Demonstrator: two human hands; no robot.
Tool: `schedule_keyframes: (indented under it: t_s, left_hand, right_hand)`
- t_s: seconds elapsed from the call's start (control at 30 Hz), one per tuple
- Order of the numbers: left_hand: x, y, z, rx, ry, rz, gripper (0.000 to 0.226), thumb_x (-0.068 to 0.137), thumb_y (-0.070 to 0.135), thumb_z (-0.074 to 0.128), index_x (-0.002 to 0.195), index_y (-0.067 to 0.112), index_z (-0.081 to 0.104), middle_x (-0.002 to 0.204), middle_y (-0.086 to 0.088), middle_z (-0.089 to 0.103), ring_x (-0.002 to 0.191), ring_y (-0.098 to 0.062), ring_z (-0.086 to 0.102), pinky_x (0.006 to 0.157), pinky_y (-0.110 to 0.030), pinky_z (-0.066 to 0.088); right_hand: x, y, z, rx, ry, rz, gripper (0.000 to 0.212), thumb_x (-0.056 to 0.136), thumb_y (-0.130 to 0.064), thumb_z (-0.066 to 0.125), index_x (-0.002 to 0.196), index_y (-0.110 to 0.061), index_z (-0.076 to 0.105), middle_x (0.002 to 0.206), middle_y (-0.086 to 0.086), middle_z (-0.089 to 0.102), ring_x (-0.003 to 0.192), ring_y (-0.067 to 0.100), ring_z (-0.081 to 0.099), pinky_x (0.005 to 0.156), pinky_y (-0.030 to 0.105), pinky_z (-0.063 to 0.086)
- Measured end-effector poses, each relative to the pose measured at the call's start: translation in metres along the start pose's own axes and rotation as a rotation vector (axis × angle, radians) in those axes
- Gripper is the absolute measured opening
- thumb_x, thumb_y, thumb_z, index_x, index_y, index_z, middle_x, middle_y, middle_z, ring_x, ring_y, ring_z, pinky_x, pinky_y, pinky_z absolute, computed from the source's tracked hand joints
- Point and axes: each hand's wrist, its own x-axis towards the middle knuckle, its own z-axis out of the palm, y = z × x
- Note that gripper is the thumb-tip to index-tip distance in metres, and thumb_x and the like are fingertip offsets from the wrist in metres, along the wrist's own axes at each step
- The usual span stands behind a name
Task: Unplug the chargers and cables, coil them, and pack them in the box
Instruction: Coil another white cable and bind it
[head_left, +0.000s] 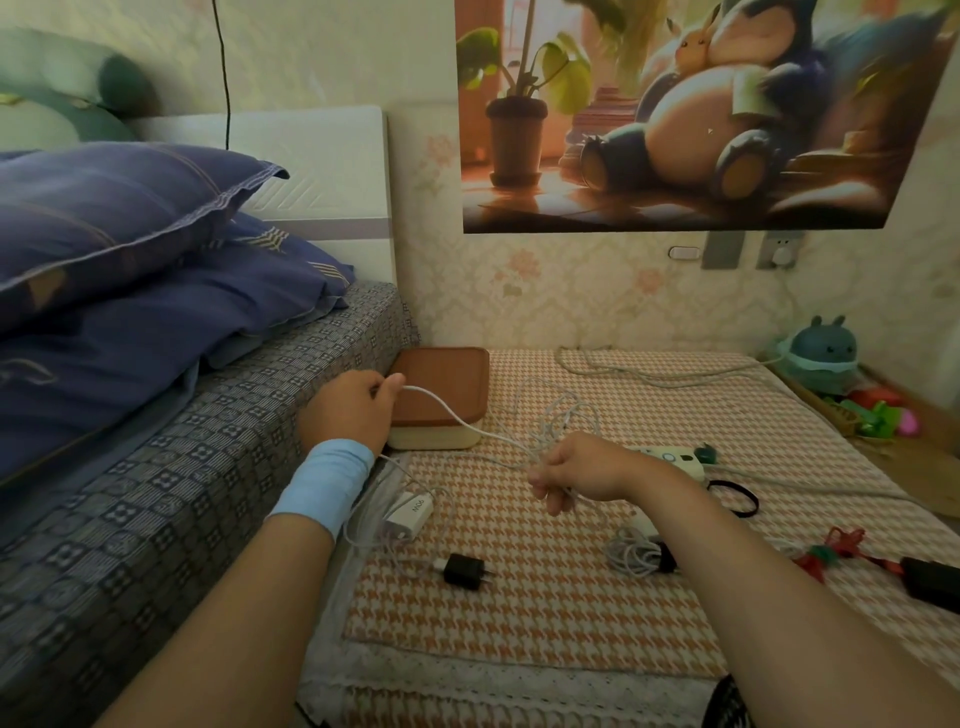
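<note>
A person's left grip (358, 405), its wrist wrapped in a pale blue band (324, 483), pinches one end of a white cable (421, 391) between thumb and fingertips, just in front of the brown-lidded box (441, 387). The cable runs taut across to the right grip (576, 473), whose fingers curl round several loose loops of the same cable, held above the counter (545, 613).

The box stands closed at the back left corner of the counter, against the bed (156, 467), on a houndstooth-patterned cloth. Below the left wrist lies a white charger (410, 512) marked 20W, its thin lead trailing around it. A black plug adapter (464, 570) sits just in front of that. Beneath the right forearm rests a small coiled white cable bundle (636, 553). A white power strip (670, 460) lies beyond the right wrist, a black hair tie (737, 496) beside it. A long pale cord (649, 376) snakes across the far side of the counter. At the right edge are a red ribbon (841, 543) and a black power brick (935, 577). Blue pillows (130, 218) are piled on the bed.
</note>
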Motion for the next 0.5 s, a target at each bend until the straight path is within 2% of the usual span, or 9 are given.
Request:
schedule_keyframes:
  t_s: [0.07, 0.13, 0.2, 0.27, 0.33, 0.37, 0.43, 0.5]
  left_hand:
    - [-0.001, 0.000, 0.007, 0.165, -0.049, 0.027, 0.035, 0.097, 0.046, 0.047, 0.088, 0.023, 0.072, 0.094, -0.007, 0.067, 0.087, -0.027, 0.059, 0.069, -0.033, 0.045]
    - [-0.005, 0.002, 0.013, 0.311, -0.080, 0.109, 0.024, 0.093, 0.028, 0.055, 0.112, 0.027, 0.068, 0.119, -0.006, 0.061, 0.112, -0.030, 0.050, 0.094, -0.041, 0.039]
    - [-0.009, 0.013, 0.020, 0.253, -0.120, 0.349, 0.053, 0.081, 0.005, 0.059, 0.130, 0.025, 0.058, 0.137, -0.005, 0.052, 0.128, -0.030, 0.041, 0.110, -0.042, 0.028]
    - [-0.021, 0.038, 0.021, -0.011, -0.291, 0.530, 0.070, 0.076, -0.012, 0.053, 0.137, 0.023, 0.052, 0.143, -0.001, 0.048, 0.135, -0.024, 0.038, 0.115, -0.037, 0.023]
    - [-0.035, 0.059, 0.022, -0.291, -0.591, 0.476, 0.066, 0.084, -0.013, 0.042, 0.136, 0.025, 0.052, 0.132, 0.000, 0.058, 0.121, -0.018, 0.055, 0.103, -0.030, 0.042]
    - [-0.040, 0.064, 0.025, -0.357, -0.666, 0.433, 0.056, 0.090, -0.007, 0.039, 0.133, 0.025, 0.054, 0.121, -0.001, 0.064, 0.107, -0.018, 0.062, 0.092, -0.029, 0.051]
    - [-0.041, 0.066, 0.028, -0.308, -0.697, 0.414, 0.033, 0.100, 0.010, 0.040, 0.120, 0.021, 0.064, 0.101, -0.002, 0.069, 0.089, -0.019, 0.064, 0.076, -0.029, 0.051]
    - [-0.035, 0.061, 0.027, -0.241, -0.682, 0.402, 0.026, 0.102, 0.029, 0.046, 0.099, 0.019, 0.069, 0.087, 0.001, 0.065, 0.085, -0.020, 0.060, 0.071, -0.027, 0.044]
  right_hand:
    - [0.001, -0.001, 0.004, -0.036, -0.008, -0.002, 0.032, 0.102, -0.031, 0.059, 0.085, -0.009, 0.076, 0.064, 0.005, 0.069, 0.055, 0.012, 0.061, 0.068, 0.029, 0.053]
    - [0.002, -0.006, 0.011, -0.027, -0.024, -0.022, 0.034, 0.103, -0.035, 0.058, 0.086, -0.013, 0.077, 0.056, 0.000, 0.057, 0.051, 0.013, 0.053, 0.065, 0.031, 0.051]
    - [0.004, -0.013, 0.017, 0.007, -0.028, -0.034, 0.035, 0.103, -0.037, 0.056, 0.086, -0.015, 0.077, 0.055, -0.003, 0.047, 0.050, 0.012, 0.048, 0.060, 0.031, 0.053]
    - [0.004, -0.022, 0.021, 0.058, -0.022, -0.057, 0.036, 0.104, -0.037, 0.054, 0.086, -0.015, 0.074, 0.053, -0.004, 0.044, 0.048, 0.011, 0.046, 0.055, 0.030, 0.053]
    - [0.003, -0.028, 0.023, 0.144, 0.005, -0.090, 0.036, 0.104, -0.036, 0.053, 0.087, -0.011, 0.072, 0.051, -0.004, 0.044, 0.047, 0.013, 0.043, 0.050, 0.030, 0.048]
    - [0.001, -0.029, 0.022, 0.181, 0.020, -0.097, 0.036, 0.104, -0.034, 0.054, 0.087, -0.009, 0.072, 0.051, -0.004, 0.044, 0.048, 0.014, 0.041, 0.049, 0.030, 0.043]
    - [0.000, -0.028, 0.020, 0.217, 0.040, -0.083, 0.031, 0.103, -0.030, 0.056, 0.087, -0.009, 0.073, 0.054, -0.005, 0.044, 0.049, 0.014, 0.038, 0.049, 0.029, 0.036]
    - [0.002, -0.026, 0.017, 0.300, 0.048, -0.042, 0.026, 0.103, -0.027, 0.056, 0.096, -0.009, 0.073, 0.062, -0.002, 0.045, 0.053, 0.013, 0.037, 0.053, 0.028, 0.033]
